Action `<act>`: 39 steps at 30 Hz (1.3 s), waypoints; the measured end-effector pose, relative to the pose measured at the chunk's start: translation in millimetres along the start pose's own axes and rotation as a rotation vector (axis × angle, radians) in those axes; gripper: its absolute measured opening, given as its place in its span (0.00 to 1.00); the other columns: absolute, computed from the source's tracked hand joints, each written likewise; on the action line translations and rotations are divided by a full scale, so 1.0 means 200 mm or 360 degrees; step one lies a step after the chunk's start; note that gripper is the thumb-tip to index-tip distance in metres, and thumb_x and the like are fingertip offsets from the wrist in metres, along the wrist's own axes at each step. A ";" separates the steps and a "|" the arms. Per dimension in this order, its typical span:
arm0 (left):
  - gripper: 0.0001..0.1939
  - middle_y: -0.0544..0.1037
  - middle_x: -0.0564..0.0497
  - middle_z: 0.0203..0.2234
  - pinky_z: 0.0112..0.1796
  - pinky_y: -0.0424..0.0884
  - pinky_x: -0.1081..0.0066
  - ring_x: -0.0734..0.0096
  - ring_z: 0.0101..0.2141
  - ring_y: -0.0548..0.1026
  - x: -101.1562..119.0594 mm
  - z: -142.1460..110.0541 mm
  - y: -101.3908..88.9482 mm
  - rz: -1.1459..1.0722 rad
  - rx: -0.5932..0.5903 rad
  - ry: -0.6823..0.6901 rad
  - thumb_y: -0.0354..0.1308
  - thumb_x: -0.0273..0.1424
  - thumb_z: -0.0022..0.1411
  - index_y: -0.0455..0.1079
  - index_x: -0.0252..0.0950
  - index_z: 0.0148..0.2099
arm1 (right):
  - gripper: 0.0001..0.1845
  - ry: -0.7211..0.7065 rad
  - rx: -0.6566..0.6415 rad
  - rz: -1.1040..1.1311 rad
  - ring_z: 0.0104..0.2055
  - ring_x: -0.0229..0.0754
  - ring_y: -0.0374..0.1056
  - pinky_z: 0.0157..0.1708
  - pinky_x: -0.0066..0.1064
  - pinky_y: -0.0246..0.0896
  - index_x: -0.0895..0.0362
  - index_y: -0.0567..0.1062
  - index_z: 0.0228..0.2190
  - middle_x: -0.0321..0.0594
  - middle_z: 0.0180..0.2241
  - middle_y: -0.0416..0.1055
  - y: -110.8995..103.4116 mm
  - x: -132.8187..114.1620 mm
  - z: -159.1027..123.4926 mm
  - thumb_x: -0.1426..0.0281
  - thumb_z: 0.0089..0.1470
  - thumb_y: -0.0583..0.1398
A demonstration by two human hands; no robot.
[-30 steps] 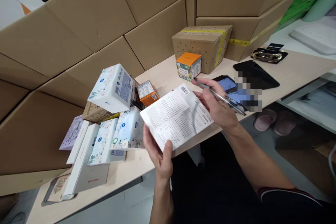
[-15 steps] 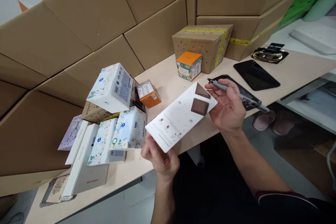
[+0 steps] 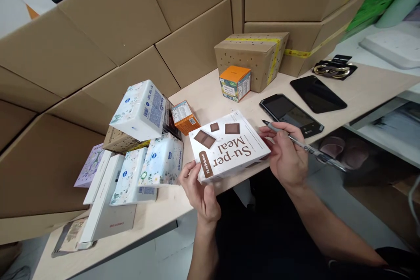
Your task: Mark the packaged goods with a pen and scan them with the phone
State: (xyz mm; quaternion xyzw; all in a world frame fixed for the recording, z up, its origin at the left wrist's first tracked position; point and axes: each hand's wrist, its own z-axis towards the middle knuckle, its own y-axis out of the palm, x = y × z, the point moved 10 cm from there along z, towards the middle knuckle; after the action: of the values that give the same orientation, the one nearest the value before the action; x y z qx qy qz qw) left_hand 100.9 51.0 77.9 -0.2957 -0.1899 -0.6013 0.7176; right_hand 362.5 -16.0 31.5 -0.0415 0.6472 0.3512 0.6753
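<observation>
White box [image 3: 228, 140] separates two half-curled hands [image 3: 201, 197] [image 3: 288, 157].

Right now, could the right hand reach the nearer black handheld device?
Probably yes: the device lies just beyond the right hand, way apparently free, though the pen it holds may hamper grasping.
</observation>
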 end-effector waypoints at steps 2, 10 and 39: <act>0.20 0.70 0.43 0.52 0.56 0.65 0.52 0.55 0.55 0.68 0.03 0.00 0.02 0.0175 -0.0094 0.0083 0.49 0.40 0.70 0.72 0.42 0.58 | 0.10 0.0017 -0.0040 -0.0008 0.44 0.45 0.75 0.45 0.44 0.73 0.47 0.70 0.44 0.41 0.41 0.77 0.00 0.02 0.00 0.59 0.63 0.56; 0.18 0.75 0.43 0.51 0.59 0.62 0.48 0.53 0.59 0.66 0.13 -0.04 0.06 0.0467 -0.0148 0.0369 0.54 0.27 0.65 0.74 0.41 0.56 | 0.09 -0.0300 -0.0085 0.0028 0.41 0.43 0.75 0.48 0.43 0.72 0.49 0.72 0.42 0.38 0.36 0.76 0.04 -0.22 0.09 0.60 0.62 0.57; 0.17 0.75 0.43 0.50 0.58 0.70 0.49 0.54 0.60 0.67 0.15 -0.02 0.14 0.0509 -0.0348 0.0422 0.54 0.21 0.66 0.73 0.37 0.55 | 0.11 -0.0326 -0.1164 -0.1090 0.20 0.30 0.57 0.26 0.28 0.49 0.57 0.71 0.27 0.29 0.18 0.63 0.56 -0.21 0.11 0.66 0.60 0.56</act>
State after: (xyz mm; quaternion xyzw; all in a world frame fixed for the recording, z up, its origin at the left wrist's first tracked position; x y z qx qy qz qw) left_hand 134.9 29.2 88.0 -0.3164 0.0214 -0.5304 0.7862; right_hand 325.0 61.1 118.1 -0.4501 0.3617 0.3157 0.7530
